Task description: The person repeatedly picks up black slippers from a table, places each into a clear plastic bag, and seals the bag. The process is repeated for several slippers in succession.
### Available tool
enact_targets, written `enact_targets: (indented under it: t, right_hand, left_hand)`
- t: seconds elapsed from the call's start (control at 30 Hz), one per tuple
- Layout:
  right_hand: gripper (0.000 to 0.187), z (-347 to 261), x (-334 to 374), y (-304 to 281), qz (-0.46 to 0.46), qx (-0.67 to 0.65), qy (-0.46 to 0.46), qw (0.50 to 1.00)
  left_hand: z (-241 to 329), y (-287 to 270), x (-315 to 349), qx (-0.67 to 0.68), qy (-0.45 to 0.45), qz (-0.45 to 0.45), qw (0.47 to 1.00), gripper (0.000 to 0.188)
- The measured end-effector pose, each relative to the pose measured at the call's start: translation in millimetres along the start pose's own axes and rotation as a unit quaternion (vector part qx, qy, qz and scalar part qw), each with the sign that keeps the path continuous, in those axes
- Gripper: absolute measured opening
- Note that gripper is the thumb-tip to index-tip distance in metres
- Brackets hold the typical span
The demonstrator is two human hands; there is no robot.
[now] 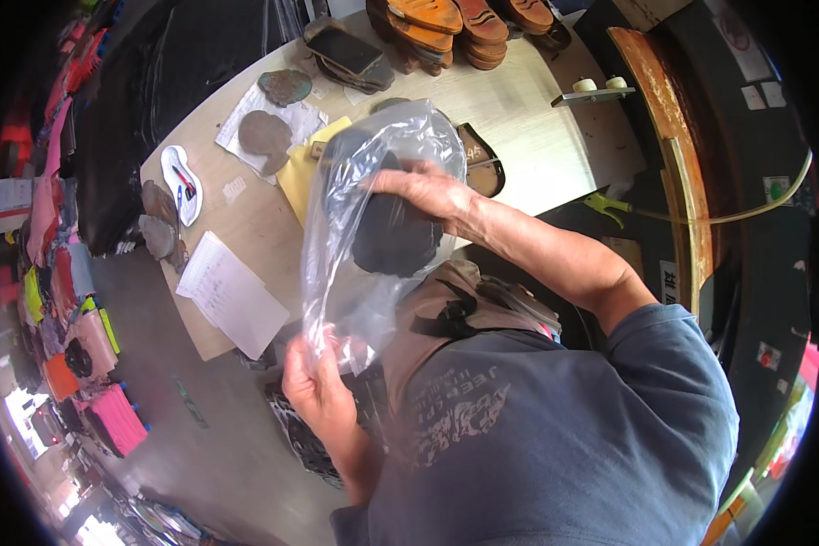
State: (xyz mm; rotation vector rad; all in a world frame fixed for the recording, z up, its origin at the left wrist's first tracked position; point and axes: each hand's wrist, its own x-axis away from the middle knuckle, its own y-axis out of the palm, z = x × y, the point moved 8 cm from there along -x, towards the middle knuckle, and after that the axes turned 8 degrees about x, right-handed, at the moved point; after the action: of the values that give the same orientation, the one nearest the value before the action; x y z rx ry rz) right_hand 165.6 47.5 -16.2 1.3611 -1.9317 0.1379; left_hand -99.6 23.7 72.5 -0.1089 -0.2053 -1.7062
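A clear plastic bag [314, 264] spreads between my two hands over the front edge of the table. My left hand [323, 378] pinches its lower edge, with thumb and fingers pressed together. Higher up, my right hand [428, 191] is closed on dark flat pieces [396, 238], its thumb laid across them. The pieces look black with rounded outlines; whether they are fully inside the bag I cannot tell. More dark material shows through the film at the far end. Just right of the bag lies a black-rimmed cutting die [493, 173].
The pale table [246, 223] carries a written notepad [237, 296], a white sole-shaped piece with pens [184, 187], round dark pieces [266, 136] and a phone [344, 47]. Orange-brown sole shapes [428, 16] are stacked behind. A green air gun [603, 206] hangs at right.
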Motion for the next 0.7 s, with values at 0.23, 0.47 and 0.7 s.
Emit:
enact_targets:
  t: [0.23, 0.47, 0.7]
  right_hand:
    - [0.066, 7, -16, -9, 0.117, 0.025, -0.112, 0.986]
    - [0.051, 1, -22, 0, 0.142, 0.199, -0.246, 0.938]
    - [0.053, -2, -18, -7, 0.145, 0.310, -0.258, 0.904]
  left_hand:
    - [18, 29, 16, 0.031, -0.138, -0.161, 0.977, 0.006]
    - [59, 46, -1, 0.198, 0.061, -0.129, 0.970, 0.018]
    - [75, 50, -9, 0.205, 0.109, -0.122, 0.965, 0.030]
